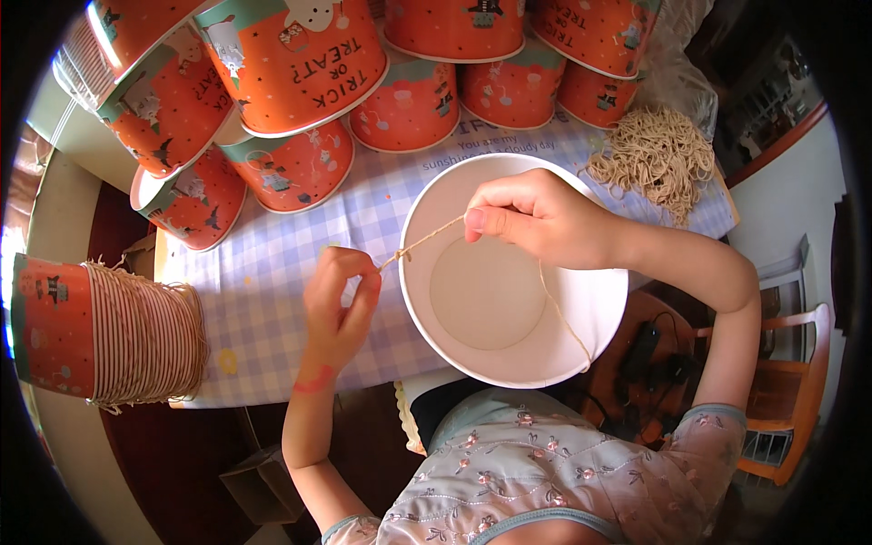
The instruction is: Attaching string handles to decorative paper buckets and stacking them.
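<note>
A paper bucket [592, 318] with a white inside faces me with its mouth up, at the table's near edge. A thin tan twine cord [425, 242] stretches over its left rim between my two hands, with a small knot near the left one. My left hand [341, 295], just left of the bucket, pinches one end of the cord. My right hand [538, 218] is above the bucket's mouth, thumb and fingers closed on the cord. From there the cord hangs down across the inside to the lower right rim. The bucket's outside is hidden.
Orange patterned buckets [291, 68] are stacked along the far side of the checked tablecloth [272, 313]. A nested stack of buckets with cord handles [145, 331] lies at the left edge. A heap of loose twine [661, 156] sits at far right, beside clear plastic [677, 54]. A wooden chair [799, 381] stands right.
</note>
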Demonstrator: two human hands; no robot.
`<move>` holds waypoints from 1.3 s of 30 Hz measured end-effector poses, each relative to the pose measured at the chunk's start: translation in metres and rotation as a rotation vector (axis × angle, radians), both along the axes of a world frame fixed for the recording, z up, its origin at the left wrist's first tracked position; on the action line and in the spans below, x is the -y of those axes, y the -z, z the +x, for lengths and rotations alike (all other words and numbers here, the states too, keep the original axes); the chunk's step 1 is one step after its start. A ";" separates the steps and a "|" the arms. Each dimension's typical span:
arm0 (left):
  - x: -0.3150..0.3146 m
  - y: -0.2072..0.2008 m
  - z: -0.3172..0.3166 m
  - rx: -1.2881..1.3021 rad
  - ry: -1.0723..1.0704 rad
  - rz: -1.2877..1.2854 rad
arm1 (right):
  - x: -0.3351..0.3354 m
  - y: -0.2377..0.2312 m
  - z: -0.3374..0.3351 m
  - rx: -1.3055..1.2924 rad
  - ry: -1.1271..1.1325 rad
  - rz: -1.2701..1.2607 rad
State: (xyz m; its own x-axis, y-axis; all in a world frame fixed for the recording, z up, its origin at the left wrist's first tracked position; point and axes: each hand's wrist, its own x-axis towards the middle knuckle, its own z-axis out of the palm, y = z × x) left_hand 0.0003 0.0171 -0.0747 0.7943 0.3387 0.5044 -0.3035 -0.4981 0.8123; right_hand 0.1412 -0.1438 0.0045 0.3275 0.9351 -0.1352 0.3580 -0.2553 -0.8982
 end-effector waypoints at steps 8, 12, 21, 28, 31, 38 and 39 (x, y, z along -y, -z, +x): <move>0.002 0.008 -0.001 0.066 0.063 0.211 | -0.001 -0.002 0.001 -0.013 -0.001 0.051; 0.004 0.011 0.001 0.112 0.047 0.188 | -0.003 0.000 0.006 -0.045 0.030 0.010; -0.004 0.014 -0.007 0.047 0.098 -0.043 | -0.006 0.001 0.006 0.103 0.055 0.042; 0.028 0.020 -0.018 -0.094 0.000 -0.543 | -0.005 0.004 0.007 0.198 0.049 0.116; 0.051 0.017 -0.026 -0.067 -0.054 -0.584 | -0.004 -0.001 0.006 0.284 0.041 0.050; 0.054 0.002 -0.013 -0.084 -0.063 -0.848 | 0.002 -0.008 -0.012 -0.092 0.036 0.193; 0.051 0.002 -0.012 -0.083 -0.067 -0.847 | 0.002 -0.009 -0.017 -0.176 -0.015 0.140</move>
State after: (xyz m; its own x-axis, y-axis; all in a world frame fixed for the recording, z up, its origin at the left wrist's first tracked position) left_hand -0.0114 -0.0341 -0.0766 0.7820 0.6232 0.0006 -0.2182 0.2729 0.9370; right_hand 0.1242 -0.1462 0.0132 0.2963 0.9533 -0.0578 0.1952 -0.1197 -0.9734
